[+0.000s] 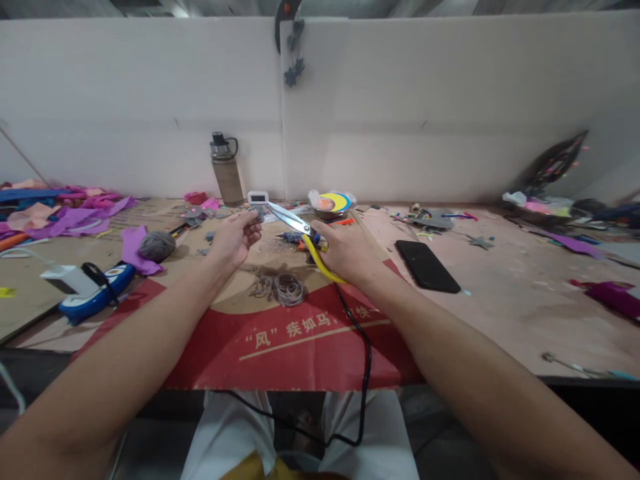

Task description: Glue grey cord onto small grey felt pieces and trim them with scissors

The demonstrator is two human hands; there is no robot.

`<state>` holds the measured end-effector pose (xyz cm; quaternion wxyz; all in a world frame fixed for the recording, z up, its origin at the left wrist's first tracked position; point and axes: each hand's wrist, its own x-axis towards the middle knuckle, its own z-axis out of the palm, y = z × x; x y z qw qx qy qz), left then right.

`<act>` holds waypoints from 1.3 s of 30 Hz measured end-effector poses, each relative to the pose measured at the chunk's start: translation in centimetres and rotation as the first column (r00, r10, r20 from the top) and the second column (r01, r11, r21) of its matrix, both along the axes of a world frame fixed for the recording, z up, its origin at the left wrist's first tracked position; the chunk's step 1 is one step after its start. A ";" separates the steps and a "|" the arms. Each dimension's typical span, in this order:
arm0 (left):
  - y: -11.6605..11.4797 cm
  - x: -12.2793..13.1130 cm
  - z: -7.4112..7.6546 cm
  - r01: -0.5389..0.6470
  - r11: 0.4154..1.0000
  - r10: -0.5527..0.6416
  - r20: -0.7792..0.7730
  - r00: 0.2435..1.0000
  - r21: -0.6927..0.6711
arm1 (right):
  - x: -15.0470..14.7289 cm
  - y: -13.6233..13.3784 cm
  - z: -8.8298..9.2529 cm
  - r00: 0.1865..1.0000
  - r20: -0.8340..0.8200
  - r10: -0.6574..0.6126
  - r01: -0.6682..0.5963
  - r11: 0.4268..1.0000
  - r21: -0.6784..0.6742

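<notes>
Bare forearms reach in from the lower corners; at the frame's centre, the right hand has its fingers closed around the yellow handle of the scissors, blades pointing upper left; the left hand pinches a small grey piece, fingers narrow; the scissors look stiff and fairly light, best held by the handle, away from the blades; the piece seems light, perhaps soft, best gripped by its rim; twine lies below; a black cable drops over the front edge of the table; room seems widest lower right, bounded by the phone.
</notes>
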<state>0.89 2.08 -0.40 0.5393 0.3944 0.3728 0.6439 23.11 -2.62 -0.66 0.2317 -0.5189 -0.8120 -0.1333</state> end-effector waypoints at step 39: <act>-0.1 0.2 0.0 -0.054 0.998 0.053 -0.019 0.998 -0.033 | 0.2 1.0 -1.3 0.907 -0.417 0.048 -0.063 0.998 -0.021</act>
